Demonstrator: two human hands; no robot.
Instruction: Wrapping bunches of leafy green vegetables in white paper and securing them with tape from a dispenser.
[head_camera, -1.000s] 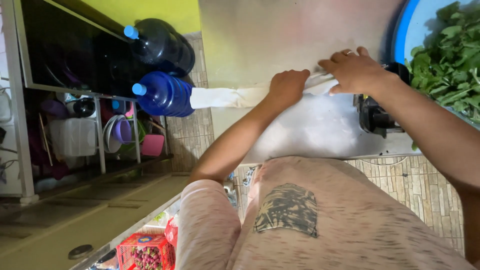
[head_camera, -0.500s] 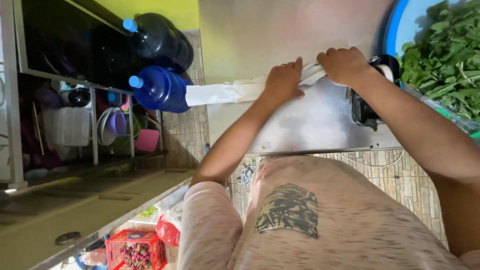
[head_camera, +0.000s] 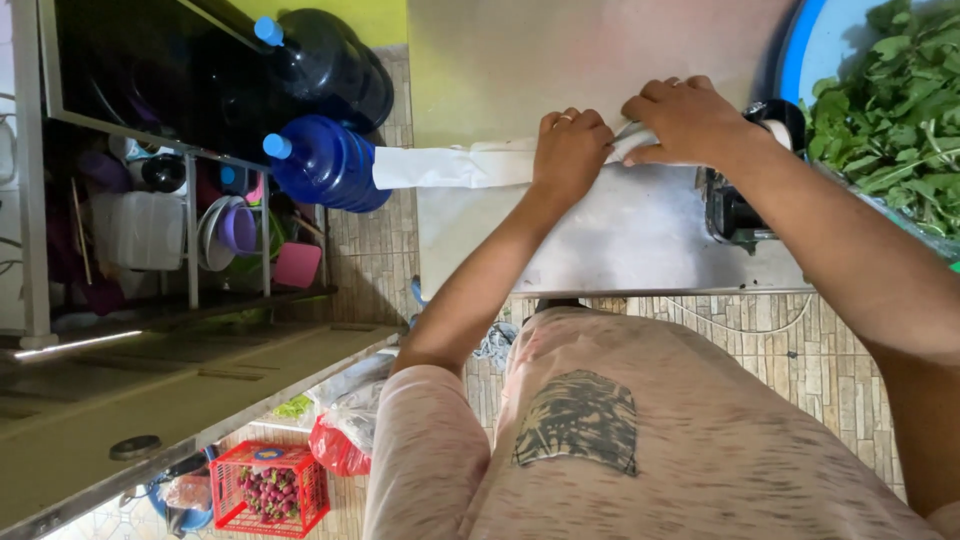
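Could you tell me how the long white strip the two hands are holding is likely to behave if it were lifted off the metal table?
The white strip would probably flop: it lies flat with folds, and its far end overhangs the metal table edge. It looks thin, so likely light. Gripped by the left hand and right hand, it seems apt to crease or stretch rather than break.

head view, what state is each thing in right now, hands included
long white plastic strip: stretched flat along the table, one end past the edge
left hand: pressed down on the strip
right hand: closed around the strip's rolled end
shiny metal table: bare in front of the hands
blue water jugs: capped, lying on their sides
blue basin of green leaves: full
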